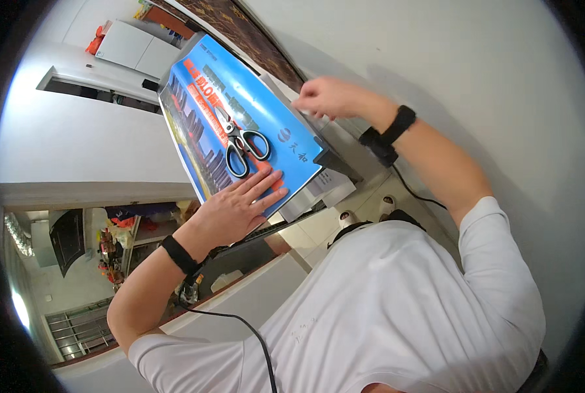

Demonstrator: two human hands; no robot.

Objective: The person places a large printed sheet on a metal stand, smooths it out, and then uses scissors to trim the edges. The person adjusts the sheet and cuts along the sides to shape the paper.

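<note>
A glossy blue printed sheet point(292, 162) with writing and a picture lies before me. On it rests a pair of scissors point(241, 142) with black-and-white handles, blades pointing away from me. My left hand point(236, 204) lies palm down on the near part of the sheet, fingers slightly apart, close to the scissors' handles and holding nothing. Just beyond the sheet's right edge hovers my right hand point(327, 98), its fingers curled together. The fingertips are blurred, so whether something thin is between them does not show.
White paper with print point(332, 184) sticks out under the sheet's near right corner. A dark patterned panel point(246, 32) runs along the white wall point(445, 64) on the right. Black cables point(243, 322) trail from both wristbands. At lower left, cluttered shelves point(140, 233) show through an opening.
</note>
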